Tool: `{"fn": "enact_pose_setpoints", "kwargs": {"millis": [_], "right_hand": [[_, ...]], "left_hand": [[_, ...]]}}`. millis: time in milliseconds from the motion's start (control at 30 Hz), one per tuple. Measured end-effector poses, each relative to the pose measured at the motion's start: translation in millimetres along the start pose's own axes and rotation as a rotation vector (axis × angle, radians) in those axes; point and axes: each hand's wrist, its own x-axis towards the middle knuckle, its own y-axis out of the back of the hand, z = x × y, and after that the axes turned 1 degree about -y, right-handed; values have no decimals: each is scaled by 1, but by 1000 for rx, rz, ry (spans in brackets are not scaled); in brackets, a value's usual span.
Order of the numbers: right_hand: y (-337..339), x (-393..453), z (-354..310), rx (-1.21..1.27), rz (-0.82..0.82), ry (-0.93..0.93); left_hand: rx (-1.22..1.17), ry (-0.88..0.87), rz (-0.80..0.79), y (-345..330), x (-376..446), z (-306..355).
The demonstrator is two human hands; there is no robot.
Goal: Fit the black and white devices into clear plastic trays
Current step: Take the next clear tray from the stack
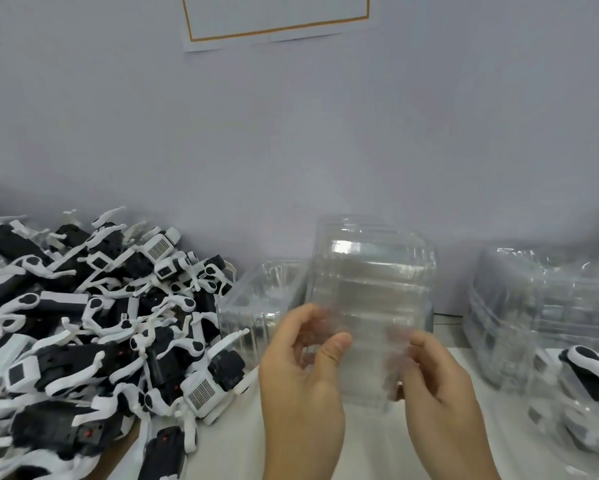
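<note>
Pale wall (291, 133) behind ribbed clear tray (370, 292) between both hands

Left hand (300, 372) and right hand (436, 379) raised, fingers curled.

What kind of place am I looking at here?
Probably a packing bench in a small factory or workshop. A big pile of identical black and white devices sits beside stacks of clear plastic trays, and both hands hold one tray.
</note>
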Motion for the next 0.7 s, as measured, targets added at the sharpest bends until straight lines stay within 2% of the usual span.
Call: {"fn": "enact_pose_setpoints", "kwargs": {"millis": [167,333,433,567,700], "right_hand": [[5,4,-3,42,80,16],[19,8,-13,87,112,57],[20,5,-22,183,78,99],[19,5,-25,183,37,158],[23,9,-23,222,-57,59]], "left_hand": [[12,-70,-84,-22,21,2],[-86,-38,-130,-33,25,-3],[-115,-7,-137,-29,22,-5],[-123,21,-136,-26,16,-4],[-132,76,-137,-27,14,-5]]}}
